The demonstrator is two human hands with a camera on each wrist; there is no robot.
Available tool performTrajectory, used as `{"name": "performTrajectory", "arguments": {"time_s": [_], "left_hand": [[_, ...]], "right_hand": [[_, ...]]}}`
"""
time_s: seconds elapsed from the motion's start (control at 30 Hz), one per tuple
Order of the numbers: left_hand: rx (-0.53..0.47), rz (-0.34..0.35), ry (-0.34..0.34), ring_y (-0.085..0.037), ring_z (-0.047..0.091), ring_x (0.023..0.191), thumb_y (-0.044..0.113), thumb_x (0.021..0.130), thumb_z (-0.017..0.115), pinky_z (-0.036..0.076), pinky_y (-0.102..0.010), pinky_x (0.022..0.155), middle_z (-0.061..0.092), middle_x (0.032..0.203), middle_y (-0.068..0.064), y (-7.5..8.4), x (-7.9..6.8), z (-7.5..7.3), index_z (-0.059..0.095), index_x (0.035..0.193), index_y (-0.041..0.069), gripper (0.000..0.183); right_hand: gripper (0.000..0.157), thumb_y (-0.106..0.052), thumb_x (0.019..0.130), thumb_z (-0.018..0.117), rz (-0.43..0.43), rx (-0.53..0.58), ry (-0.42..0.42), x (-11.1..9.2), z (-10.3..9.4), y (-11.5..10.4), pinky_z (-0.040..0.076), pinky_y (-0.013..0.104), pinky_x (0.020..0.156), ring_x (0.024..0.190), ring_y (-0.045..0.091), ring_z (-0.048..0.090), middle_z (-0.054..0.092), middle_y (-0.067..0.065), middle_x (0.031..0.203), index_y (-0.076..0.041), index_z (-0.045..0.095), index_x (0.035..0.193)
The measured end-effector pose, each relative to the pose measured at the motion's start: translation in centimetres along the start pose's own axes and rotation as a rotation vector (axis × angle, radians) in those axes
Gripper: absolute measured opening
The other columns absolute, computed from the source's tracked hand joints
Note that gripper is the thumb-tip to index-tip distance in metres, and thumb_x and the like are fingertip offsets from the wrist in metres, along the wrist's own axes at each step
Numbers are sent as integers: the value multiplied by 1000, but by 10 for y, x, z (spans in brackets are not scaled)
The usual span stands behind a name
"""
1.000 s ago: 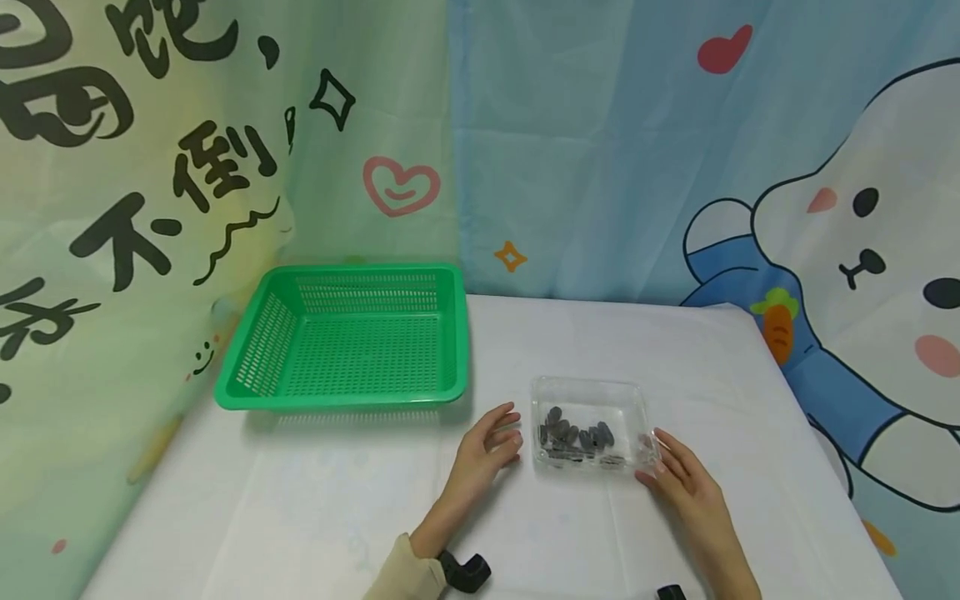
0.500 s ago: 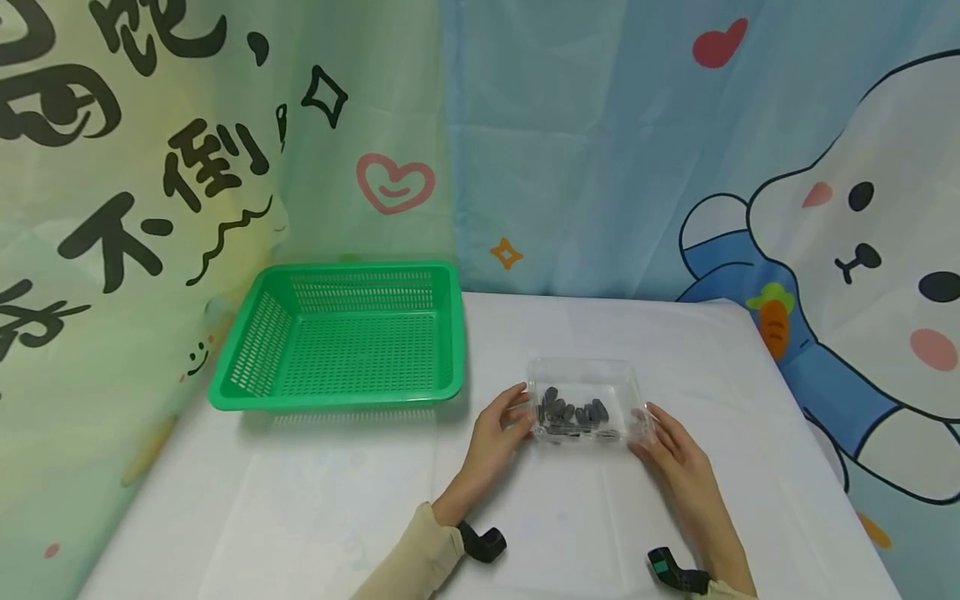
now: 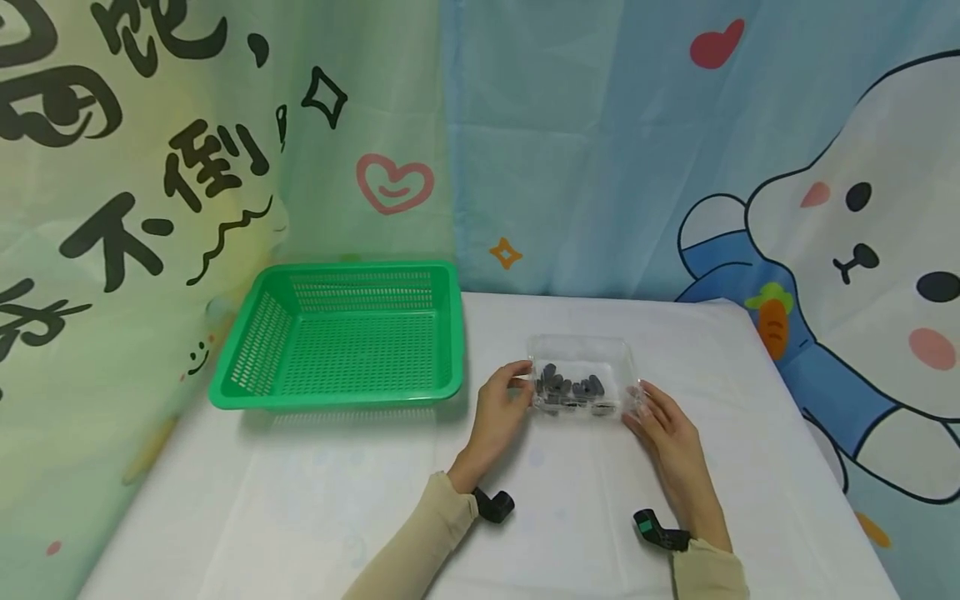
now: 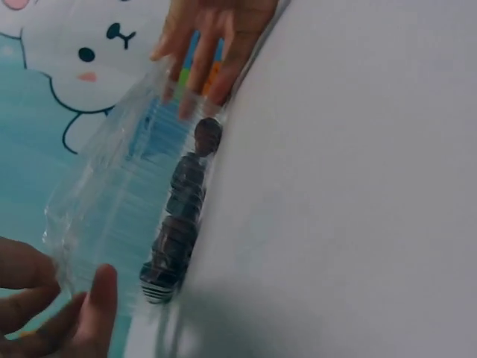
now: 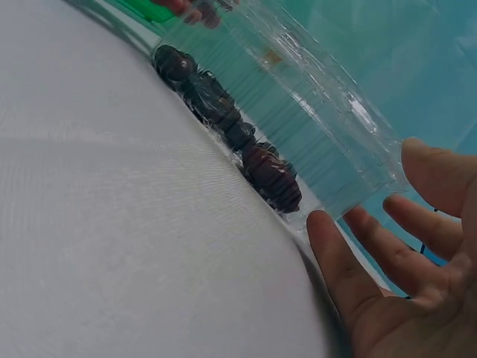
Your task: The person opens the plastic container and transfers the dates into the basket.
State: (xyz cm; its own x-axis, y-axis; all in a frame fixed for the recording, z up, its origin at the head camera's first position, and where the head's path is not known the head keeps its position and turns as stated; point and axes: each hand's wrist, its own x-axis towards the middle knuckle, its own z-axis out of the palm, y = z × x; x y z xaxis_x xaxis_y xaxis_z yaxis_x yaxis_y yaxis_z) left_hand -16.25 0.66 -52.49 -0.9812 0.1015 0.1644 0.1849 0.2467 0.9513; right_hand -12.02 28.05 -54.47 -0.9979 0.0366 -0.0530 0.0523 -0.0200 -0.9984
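A clear plastic box (image 3: 618, 358) stands on the white table in the head view, right of the middle. Several small dark, rounded, oblong pieces (image 3: 555, 383) lie on its floor, mostly towards its left and near side. My left hand (image 3: 498, 412) holds the box's left end, fingers (image 4: 26, 265) and thumb at its corners. At the opposite end my right hand (image 3: 671, 437) grips it, fingertips (image 5: 323, 224) spread across the end wall from top rim to base. Through the clear wall the dark pieces (image 5: 272, 179) show in a row along the bottom in the right wrist view.
A green perforated basket (image 3: 337, 400) with nothing in it sits at the back left of the table. The white cloth (image 3: 570, 533) covers the tabletop. Printed curtains (image 3: 570, 167) hang behind and on the left. A black wrist camera (image 3: 660, 533) is strapped to each wrist.
The box has moved away from me and slightly left, both hands travelling with it. My left hand, apart from the box one second ago, has come onto its left end.
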Motion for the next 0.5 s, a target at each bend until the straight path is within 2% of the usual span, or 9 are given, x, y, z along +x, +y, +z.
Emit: {"name": "performTrajectory", "arguments": {"time_s": [0.17,0.23,0.37,0.5], "left_hand": [[292,81,58,-27,63,118,8,104,62,55,-30,84,59,140,-11,5,4,3,66,132,8,29],[400,136,77,-28,59,121,6,103,62,56,-33,87,56,142,-10,10,6,5,68,128,9,26],[633,318,88,-28,55,126,6,103,62,56,-38,96,58,139,-9,20,9,12,70,121,11,20],[794,510,37,-26,56,127,14,105,58,55,-40,96,64,131,-5,24,12,23,71,117,15,18]], "right_hand": [[63,-17,106,61,-6,57,48,1,4,3,55,19,100,116,1,67,58,-3,137,5,34,158],[62,-15,105,62,-15,60,56,0,3,4,56,19,99,112,2,69,59,-4,133,6,35,157],[62,-15,105,63,-26,55,58,-1,1,4,56,18,98,109,3,70,60,-6,131,8,36,156],[61,-14,105,63,-26,60,60,-1,1,6,57,19,98,107,4,71,61,-4,132,8,37,155]]}}
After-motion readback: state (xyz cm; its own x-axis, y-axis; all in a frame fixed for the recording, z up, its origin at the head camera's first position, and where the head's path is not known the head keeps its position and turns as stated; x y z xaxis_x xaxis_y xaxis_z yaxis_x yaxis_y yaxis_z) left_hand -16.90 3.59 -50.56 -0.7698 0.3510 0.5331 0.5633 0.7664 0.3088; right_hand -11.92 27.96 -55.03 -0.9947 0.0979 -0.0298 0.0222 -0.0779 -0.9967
